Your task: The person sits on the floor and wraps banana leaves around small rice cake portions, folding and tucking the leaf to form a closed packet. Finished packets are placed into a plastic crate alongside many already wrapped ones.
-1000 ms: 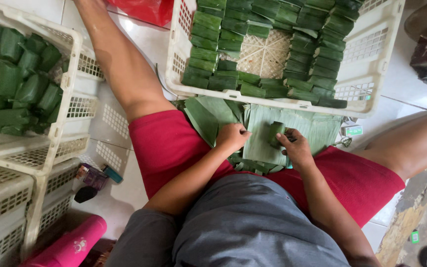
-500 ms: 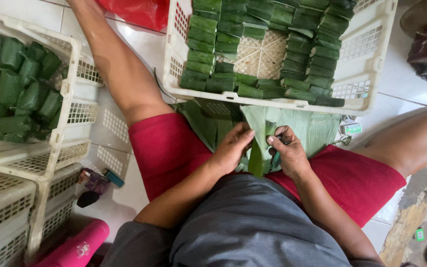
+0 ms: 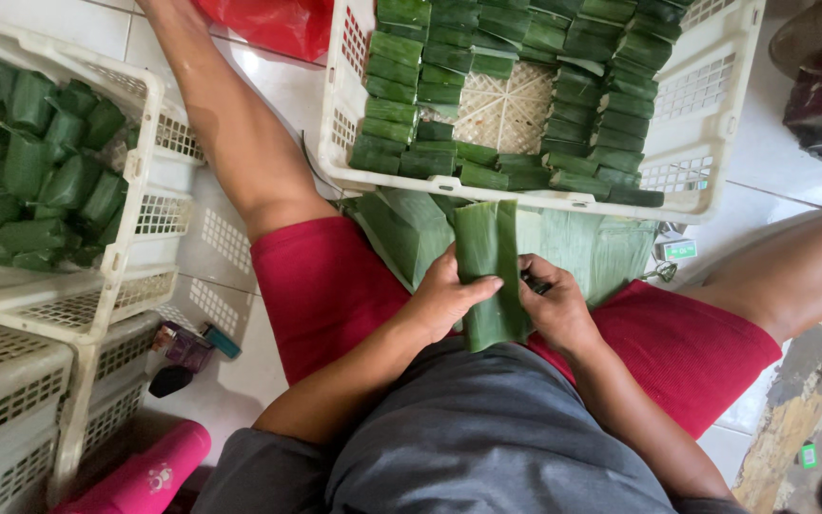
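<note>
The person's left hand (image 3: 449, 300) and right hand (image 3: 556, 309) are both gripping a banana leaf strip (image 3: 489, 271) over the lap, just below the white crate (image 3: 715, 124). Folding too hard could probably split it along the grain.

Person seen from above: a grey short-sleeved shirt (image 3: 487, 428) covers the torso, its sleeve edges ending at the upper arms. Red shorts (image 3: 335, 286) cover both thighs, ending above the knees. Forearms, lower legs, left hand (image 3: 444, 300) and right hand (image 3: 558, 309) are bare; no gloves, rings, watch or wristbands show on either.
</note>
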